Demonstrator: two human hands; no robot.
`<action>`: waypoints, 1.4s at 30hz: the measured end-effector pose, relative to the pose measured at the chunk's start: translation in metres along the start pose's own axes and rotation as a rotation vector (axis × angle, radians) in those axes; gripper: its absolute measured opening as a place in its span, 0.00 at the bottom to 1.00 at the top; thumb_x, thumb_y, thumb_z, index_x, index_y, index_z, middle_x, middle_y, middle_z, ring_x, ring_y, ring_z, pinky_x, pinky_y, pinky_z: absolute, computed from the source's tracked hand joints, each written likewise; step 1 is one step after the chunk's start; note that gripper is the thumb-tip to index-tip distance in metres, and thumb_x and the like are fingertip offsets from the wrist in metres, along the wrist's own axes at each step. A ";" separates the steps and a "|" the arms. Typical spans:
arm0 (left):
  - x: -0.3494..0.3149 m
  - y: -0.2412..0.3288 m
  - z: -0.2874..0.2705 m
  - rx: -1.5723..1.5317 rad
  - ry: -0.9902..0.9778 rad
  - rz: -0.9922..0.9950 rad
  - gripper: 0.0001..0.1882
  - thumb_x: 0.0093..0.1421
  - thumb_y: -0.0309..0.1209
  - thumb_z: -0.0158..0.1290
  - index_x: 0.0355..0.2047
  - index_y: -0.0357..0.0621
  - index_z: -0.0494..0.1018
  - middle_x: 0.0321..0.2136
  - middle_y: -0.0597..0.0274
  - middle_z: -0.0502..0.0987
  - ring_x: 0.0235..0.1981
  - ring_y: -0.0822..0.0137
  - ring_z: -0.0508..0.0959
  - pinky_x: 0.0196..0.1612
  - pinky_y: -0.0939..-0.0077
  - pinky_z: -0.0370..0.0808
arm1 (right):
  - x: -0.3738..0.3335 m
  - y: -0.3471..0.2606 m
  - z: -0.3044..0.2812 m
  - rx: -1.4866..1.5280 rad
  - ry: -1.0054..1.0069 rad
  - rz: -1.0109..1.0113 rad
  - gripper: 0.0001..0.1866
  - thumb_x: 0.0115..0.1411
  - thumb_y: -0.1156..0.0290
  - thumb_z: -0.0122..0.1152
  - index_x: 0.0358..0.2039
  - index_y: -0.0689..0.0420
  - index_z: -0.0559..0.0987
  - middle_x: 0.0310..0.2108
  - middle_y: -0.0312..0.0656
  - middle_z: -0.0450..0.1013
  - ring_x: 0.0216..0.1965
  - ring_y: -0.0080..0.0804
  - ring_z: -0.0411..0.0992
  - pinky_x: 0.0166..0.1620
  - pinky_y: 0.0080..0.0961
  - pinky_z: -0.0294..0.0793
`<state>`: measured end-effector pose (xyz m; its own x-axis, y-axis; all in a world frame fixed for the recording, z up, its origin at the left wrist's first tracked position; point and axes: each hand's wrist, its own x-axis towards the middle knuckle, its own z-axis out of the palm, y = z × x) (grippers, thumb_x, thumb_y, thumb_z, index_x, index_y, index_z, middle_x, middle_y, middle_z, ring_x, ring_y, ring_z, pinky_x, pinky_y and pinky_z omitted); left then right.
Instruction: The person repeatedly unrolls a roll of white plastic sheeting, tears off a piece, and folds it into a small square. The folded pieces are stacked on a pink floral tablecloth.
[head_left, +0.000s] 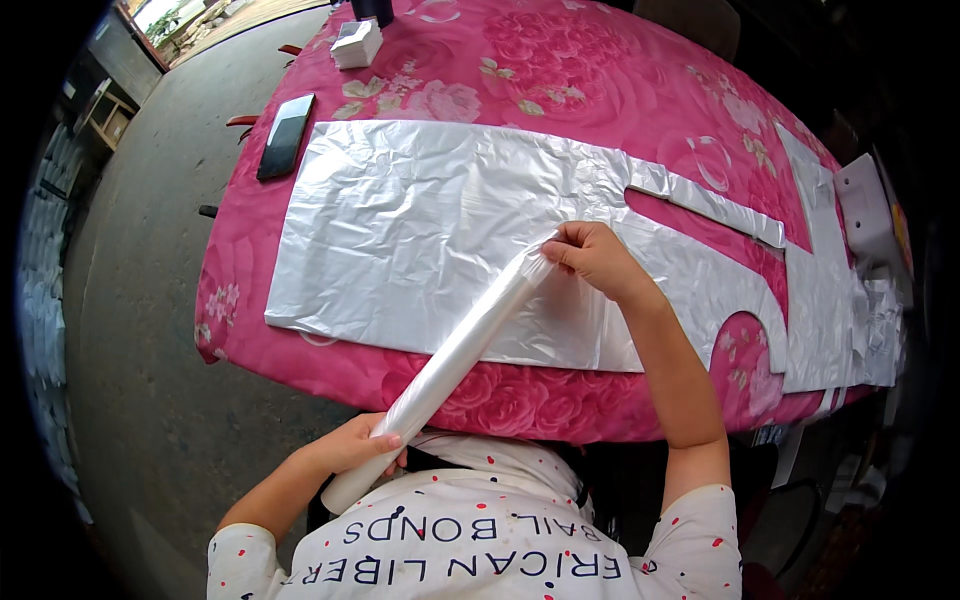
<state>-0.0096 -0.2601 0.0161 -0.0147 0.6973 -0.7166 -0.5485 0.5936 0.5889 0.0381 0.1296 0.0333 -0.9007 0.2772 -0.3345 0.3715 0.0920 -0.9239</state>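
A long white plastic roll slants from my lap up over the near edge of the table. My left hand is wrapped round its lower end. With thumb and fingers, my right hand pinches the film at the upper end. Beneath the roll, a white plastic bag lies flat and creased on the table, with handle-like strips and rounded cut-outs on its right side. More white plastic bags lie at the right end of the table.
A pink floral cloth covers the table. A dark phone lies at its left edge, near a stack of white squares and a dark cup. A pale box-like object stands at the far right. Concrete floor shows at left.
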 end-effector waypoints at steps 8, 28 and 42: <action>-0.024 0.003 -0.027 0.124 -0.130 -0.141 0.23 0.53 0.36 0.58 0.47 0.38 0.67 0.35 0.58 0.76 0.36 0.70 0.74 0.43 0.73 0.71 | 0.003 0.058 -0.155 -0.156 0.694 -0.065 0.08 0.56 0.69 0.57 0.29 0.62 0.77 0.19 0.31 0.69 0.20 0.16 0.64 0.24 0.16 0.64; 0.115 0.156 0.043 1.623 0.279 1.351 0.27 0.44 0.35 0.61 0.44 0.41 0.68 0.39 0.58 0.72 0.43 0.58 0.73 0.50 0.64 0.69 | 0.062 0.003 -0.070 -0.319 0.216 -0.152 0.10 0.55 0.69 0.59 0.32 0.63 0.78 0.22 0.32 0.71 0.22 0.17 0.63 0.28 0.18 0.65; 0.103 0.072 0.066 1.770 0.257 0.914 0.47 0.54 0.62 0.40 0.58 0.29 0.55 0.61 0.43 0.54 0.63 0.51 0.53 0.64 0.59 0.47 | -0.003 -0.014 -0.012 -0.499 0.309 -0.420 0.22 0.51 0.67 0.62 0.47 0.60 0.73 0.43 0.48 0.68 0.41 0.37 0.70 0.44 0.28 0.70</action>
<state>0.0045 -0.1193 0.0091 0.0560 0.9983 0.0184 0.9601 -0.0589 0.2732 0.0383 0.1384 0.0497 -0.9126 0.3734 0.1665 0.1327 0.6558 -0.7432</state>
